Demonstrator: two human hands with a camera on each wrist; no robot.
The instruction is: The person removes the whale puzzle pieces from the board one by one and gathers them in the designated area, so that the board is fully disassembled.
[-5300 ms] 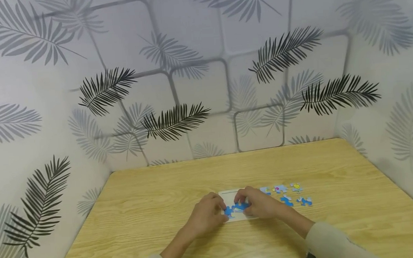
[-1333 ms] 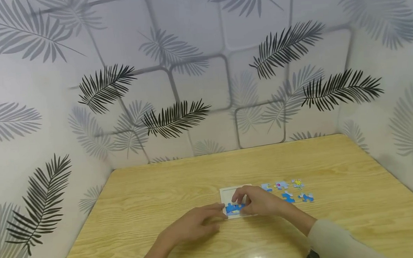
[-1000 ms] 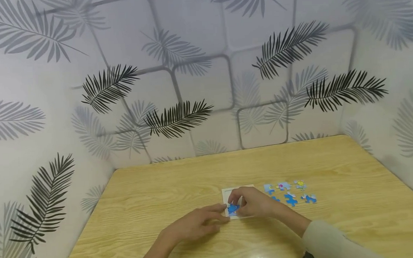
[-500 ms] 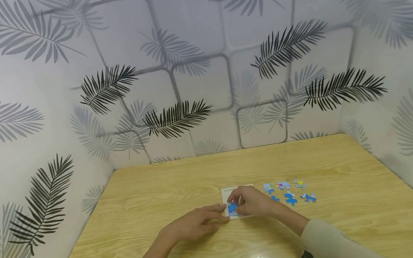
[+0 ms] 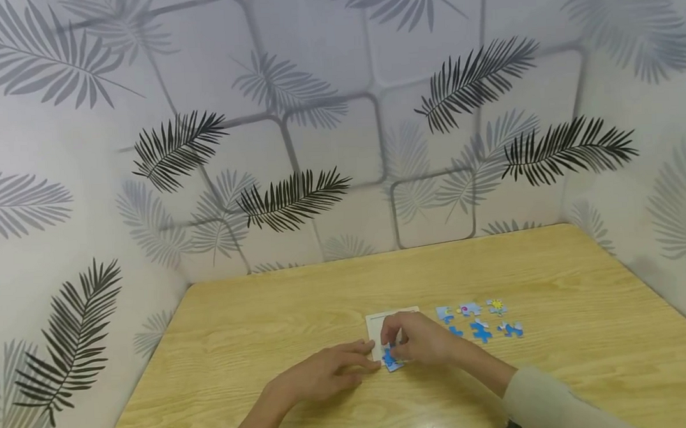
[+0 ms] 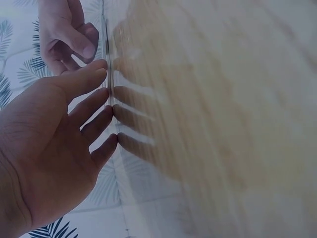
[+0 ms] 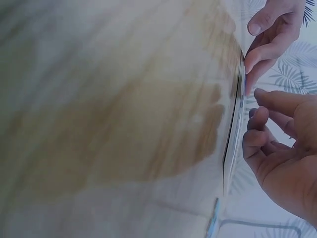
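Observation:
My right hand (image 5: 423, 339) pinches a blue jigsaw puzzle piece (image 5: 392, 360) between thumb and fingers, over the near edge of a white puzzle tray (image 5: 374, 327). The piece sits slightly turned, partly hidden by the fingers. At the tray's left side, my left hand (image 5: 327, 371) rests with extended fingers, fingertips touching its edge. In the left wrist view the left hand (image 6: 49, 148) has its fingers spread and holds nothing. The right wrist view shows the right hand (image 7: 290, 144) with curled fingers beside the thin tray edge (image 7: 234, 134); the pinched piece cannot be made out there.
Right of the tray lie several loose puzzle pieces: a sun piece (image 5: 497, 305), a pink-marked one (image 5: 470, 309), a pale blue one (image 5: 444, 313) and blue ones (image 5: 481, 331) nearer me. The wooden table (image 5: 256, 333) meets a leaf-patterned wall (image 5: 340, 144) behind.
Two blue pieces sat along the tray's near side; now the visible one is held, shifted towards me and turned over the near edge. The left hand has stayed at the tray's left side lately.

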